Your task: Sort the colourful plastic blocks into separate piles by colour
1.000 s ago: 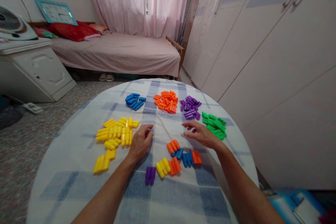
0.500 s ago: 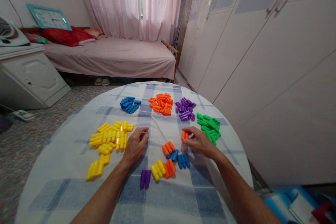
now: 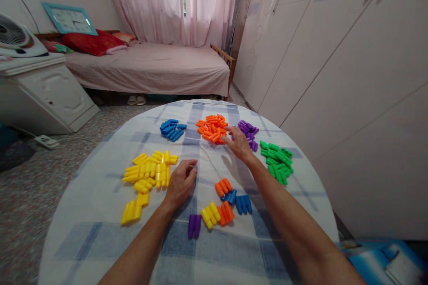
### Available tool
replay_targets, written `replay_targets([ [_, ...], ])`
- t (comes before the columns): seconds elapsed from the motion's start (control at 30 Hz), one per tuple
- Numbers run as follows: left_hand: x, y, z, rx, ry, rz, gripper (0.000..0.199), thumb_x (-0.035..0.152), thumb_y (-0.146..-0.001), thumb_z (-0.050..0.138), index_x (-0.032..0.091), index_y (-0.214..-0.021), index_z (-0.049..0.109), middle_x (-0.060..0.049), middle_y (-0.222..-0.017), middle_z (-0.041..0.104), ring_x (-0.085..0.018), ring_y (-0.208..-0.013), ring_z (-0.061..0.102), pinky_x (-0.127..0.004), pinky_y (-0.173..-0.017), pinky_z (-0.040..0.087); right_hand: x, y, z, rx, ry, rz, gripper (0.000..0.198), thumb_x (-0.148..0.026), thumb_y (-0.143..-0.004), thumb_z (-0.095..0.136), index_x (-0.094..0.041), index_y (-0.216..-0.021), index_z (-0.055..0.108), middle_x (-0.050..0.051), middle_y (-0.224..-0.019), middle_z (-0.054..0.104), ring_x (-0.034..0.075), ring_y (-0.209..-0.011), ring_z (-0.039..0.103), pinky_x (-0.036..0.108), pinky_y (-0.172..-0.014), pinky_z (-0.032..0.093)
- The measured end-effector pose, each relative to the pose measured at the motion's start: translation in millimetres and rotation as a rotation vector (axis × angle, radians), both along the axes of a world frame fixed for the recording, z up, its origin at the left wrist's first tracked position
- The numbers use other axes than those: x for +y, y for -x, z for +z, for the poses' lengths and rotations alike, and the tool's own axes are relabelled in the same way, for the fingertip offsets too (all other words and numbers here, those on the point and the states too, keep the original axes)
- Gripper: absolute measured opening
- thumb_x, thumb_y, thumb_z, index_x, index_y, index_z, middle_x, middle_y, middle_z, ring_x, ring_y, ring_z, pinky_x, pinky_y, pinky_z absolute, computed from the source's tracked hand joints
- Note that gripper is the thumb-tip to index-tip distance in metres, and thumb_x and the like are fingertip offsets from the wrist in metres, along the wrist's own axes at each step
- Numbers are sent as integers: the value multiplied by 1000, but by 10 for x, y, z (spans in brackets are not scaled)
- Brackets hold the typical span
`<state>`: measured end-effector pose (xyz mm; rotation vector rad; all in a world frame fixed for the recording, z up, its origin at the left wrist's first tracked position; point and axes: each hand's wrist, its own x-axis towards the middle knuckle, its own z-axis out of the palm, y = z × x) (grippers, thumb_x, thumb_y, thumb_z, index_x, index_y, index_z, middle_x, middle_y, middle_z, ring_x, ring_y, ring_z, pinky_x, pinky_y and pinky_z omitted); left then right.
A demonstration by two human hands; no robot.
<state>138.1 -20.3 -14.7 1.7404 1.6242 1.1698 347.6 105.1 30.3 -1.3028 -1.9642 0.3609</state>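
Note:
My right hand (image 3: 238,142) is at the right edge of a pile of orange plastic building blocks (image 3: 211,128). Its thumb and forefinger are around an orange block at that edge, which blends with the pile. My left hand (image 3: 182,181) rests on the cloth, fingers loosely curved and apart, holding nothing. Just left of it lie yellow blocks (image 3: 147,170). Between my forearms lie a purple block (image 3: 194,226), a yellow block (image 3: 210,215), orange blocks (image 3: 226,213) and blue blocks (image 3: 244,204); one orange block (image 3: 223,186) overlaps a blue one.
A round table with a checked cloth (image 3: 80,240) carries further piles of blue (image 3: 172,130), purple (image 3: 247,129) and green blocks (image 3: 277,160). Beyond stand a bed (image 3: 150,67) and a white cabinet (image 3: 50,93). A tall wardrobe (image 3: 334,98) flanks the right side.
My right hand has moved away from me and left, taking an orange block from the open cloth to the orange pile. My left hand has stayed in place; the view has shifted slightly.

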Motion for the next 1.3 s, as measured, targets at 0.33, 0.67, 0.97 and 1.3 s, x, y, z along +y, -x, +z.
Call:
replay_targets([
  [0.33, -150, -148, 164, 66, -156, -170, 26, 22, -85, 43, 18, -101, 63, -8, -103, 63, -17, -97, 60, -30, -82, 50, -811, -397, -458, 324, 168, -134, 30, -29, -77, 47, -15, -96, 66, 7, -96, 69, 18, -86, 63, 32, -82, 47],
  [0.67, -400, -689, 347, 433, -114, -564, 37, 19, -77, 58, 22, -114, 61, -9, -123, 58, -22, -115, 50, -38, -101, 40, -800, -404, -443, 326, 129, -95, 27, -29, -77, 44, -18, -90, 66, 4, -86, 68, 19, -81, 62, 32, -79, 48],
  [0.97, -252, -924, 298, 525, -120, -554, 40, 32, -61, 75, 27, -100, 66, -3, -96, 68, -26, -108, 53, -50, -103, 31, -803, -423, -434, 372, 162, -64, 27, -33, -78, 45, -19, -89, 65, 6, -87, 69, 22, -83, 63, 34, -80, 49],
  [1.3, 424, -4, 530, 410, -228, -21, 39, 16, -74, 57, 25, -112, 61, -5, -115, 63, -21, -109, 56, -38, -98, 43, -774, -441, -458, 355, 163, -64, 23, -33, -78, 46, -23, -86, 65, 6, -88, 69, 25, -85, 64, 37, -79, 48],
])
